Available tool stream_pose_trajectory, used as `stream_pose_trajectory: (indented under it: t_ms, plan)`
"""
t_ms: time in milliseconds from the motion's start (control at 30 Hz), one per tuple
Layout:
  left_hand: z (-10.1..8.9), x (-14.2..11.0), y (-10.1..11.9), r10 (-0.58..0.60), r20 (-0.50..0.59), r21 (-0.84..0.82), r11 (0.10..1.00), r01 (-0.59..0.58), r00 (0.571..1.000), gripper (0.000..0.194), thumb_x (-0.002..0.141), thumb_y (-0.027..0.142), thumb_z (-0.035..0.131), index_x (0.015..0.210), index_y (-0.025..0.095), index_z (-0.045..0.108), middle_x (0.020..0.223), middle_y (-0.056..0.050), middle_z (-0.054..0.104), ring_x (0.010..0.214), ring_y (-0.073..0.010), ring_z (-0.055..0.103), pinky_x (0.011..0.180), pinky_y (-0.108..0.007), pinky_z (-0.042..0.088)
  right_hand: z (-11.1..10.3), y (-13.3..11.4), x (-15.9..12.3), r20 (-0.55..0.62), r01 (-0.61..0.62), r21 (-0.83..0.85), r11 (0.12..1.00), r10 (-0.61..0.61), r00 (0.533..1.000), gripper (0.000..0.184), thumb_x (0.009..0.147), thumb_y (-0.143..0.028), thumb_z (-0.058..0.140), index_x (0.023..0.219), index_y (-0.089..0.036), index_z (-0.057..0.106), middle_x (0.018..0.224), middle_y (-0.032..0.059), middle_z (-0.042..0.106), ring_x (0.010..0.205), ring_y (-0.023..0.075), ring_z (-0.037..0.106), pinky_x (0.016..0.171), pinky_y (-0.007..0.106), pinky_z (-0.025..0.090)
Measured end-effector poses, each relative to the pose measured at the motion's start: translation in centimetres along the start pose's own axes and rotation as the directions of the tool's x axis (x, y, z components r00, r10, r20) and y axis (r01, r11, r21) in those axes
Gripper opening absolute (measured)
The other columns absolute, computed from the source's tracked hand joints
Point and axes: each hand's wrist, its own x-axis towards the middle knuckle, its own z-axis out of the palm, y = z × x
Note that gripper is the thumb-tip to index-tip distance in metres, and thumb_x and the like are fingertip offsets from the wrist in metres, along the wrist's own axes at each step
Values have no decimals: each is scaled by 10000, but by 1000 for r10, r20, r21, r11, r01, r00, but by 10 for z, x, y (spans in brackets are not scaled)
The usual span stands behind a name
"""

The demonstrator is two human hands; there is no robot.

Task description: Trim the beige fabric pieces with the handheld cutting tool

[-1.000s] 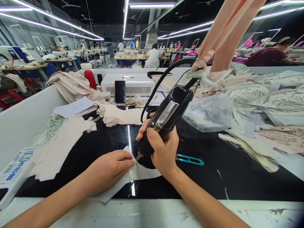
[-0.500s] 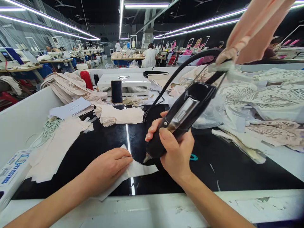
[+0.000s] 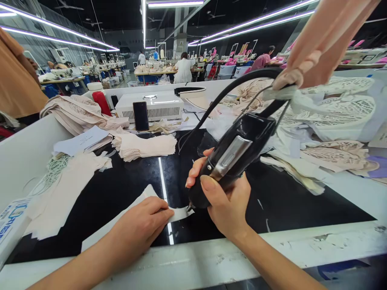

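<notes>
My right hand [image 3: 226, 197] is wrapped round a black corded hand-held tool [image 3: 236, 149] with a silver metal lever along its side. Its small metal tip points down to the left and meets the end of a narrow white fabric strip [image 3: 180, 214]. My left hand [image 3: 148, 221] is closed on that strip, its fingertips pressed together close to the tip. More white fabric [image 3: 121, 215] lies flat behind and under the left hand, partly hidden by it. The tool hangs from a knotted peach cloth [image 3: 305, 60].
On the black work surface [image 3: 136, 177] lie a fabric stack [image 3: 145, 146] and more pale pieces [image 3: 60, 193] at left. A phone [image 3: 140, 116] leans against a white vented box [image 3: 163, 105]. Lace-patterned pieces [image 3: 341, 110] heap up at right. A person in orange [image 3: 18, 76] stands at far left.
The view has shifted slightly. The tool's tip has come onto the strip's end, where a gap was before. My left fingers sit nearer the tip. A person in orange has appeared at left.
</notes>
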Motion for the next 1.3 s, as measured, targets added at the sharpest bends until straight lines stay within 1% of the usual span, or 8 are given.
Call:
stream_pose_trajectory:
  t_ms: [200,300,533,733,933,1100,1200,1300]
  plan:
    - [2,-8,-2,32,2,20,999,-32,999,293,1102,171,411,1273,185,649,1184,-102,670,1035,-205,674,893,-319,604,5,2,3,11,-9,18,1000,9,1000,333,795,-383,818,979,-255,571,716,-52,675,527,124,608,483,265,533]
    - [3,-9,-2,23,20,26,999,-23,1000,298,1090,158,435,1311,193,632,1190,-100,665,1042,-213,672,891,-330,607,13,4,5,31,-3,43,999,2,1000,301,819,-371,792,950,-259,546,709,-57,654,530,119,591,493,263,526]
    - [2,-8,-1,11,47,25,1000,-12,999,314,1071,124,446,1323,199,616,1209,-108,651,1066,-223,661,897,-336,605,26,8,3,51,-46,63,997,43,998,279,794,-313,772,944,-248,546,701,-64,639,526,107,582,500,251,525]
    - [2,-9,0,-16,33,40,999,15,999,335,1059,114,433,1309,224,626,1212,-118,625,1034,-243,645,870,-376,604,28,10,3,16,-68,12,998,67,998,230,806,-281,746,941,-239,564,739,-56,660,549,108,618,540,258,554]
    - [3,-9,-1,-29,8,14,999,29,1000,330,1048,104,445,1284,229,638,1216,-120,602,1051,-247,635,881,-383,598,34,15,6,45,-31,104,994,26,999,250,804,-287,768,934,-242,560,741,-63,654,556,98,593,522,241,539]
    - [3,-9,0,-41,9,7,999,41,999,354,1051,116,460,1328,254,632,1233,-113,601,1072,-254,632,875,-387,600,38,17,5,20,-73,42,996,72,997,225,795,-279,744,927,-235,566,733,-66,655,546,102,608,539,256,551]
    - [1,-9,0,-48,14,-7,999,48,999,337,1055,123,466,1309,252,645,1240,-104,604,1081,-244,631,907,-378,592,37,18,5,35,-65,35,997,64,997,211,817,-284,741,933,-235,572,748,-64,659,555,102,613,549,258,548]
    - [-1,-10,-4,-63,1,-58,996,63,998,305,1073,145,465,1300,238,647,1249,-90,617,1091,-214,636,968,-348,573,33,17,9,65,-37,64,997,33,997,229,831,-285,758,959,-241,573,765,-64,661,574,101,613,561,252,542]
